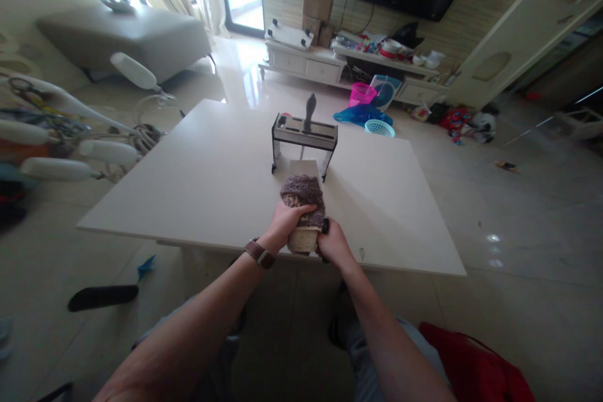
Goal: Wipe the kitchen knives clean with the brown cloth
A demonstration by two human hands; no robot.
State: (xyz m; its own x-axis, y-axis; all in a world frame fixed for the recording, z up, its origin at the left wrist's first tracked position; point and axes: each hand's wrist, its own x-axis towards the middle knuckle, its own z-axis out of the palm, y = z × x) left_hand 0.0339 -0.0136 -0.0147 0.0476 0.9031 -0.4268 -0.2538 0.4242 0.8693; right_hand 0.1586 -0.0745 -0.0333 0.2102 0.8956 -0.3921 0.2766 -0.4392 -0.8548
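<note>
My left hand [287, 218], with a brown watch strap at the wrist, is closed on a fuzzy brown and cream cloth [306, 240], its thumb lying across the top. Close beside it, my right hand [335, 242] is wrapped round a black handle [325, 226] that shows only in part at the cloth's right edge. Beyond the cloth juts a flat greyish rectangular piece [304, 168]; whether it joins the handle is hidden. Just behind stands a knife holder [305, 129] with a dark top and clear sides, a grey-handled knife [309, 108] upright in it.
The white table [211, 182] carries these things, with a small clear object [362, 253] near its front edge. White table legs [61, 168] point up at the left. Baskets [379, 129] and a blue bag [360, 115] lie on the floor beyond. A red bag [475, 364] sits lower right.
</note>
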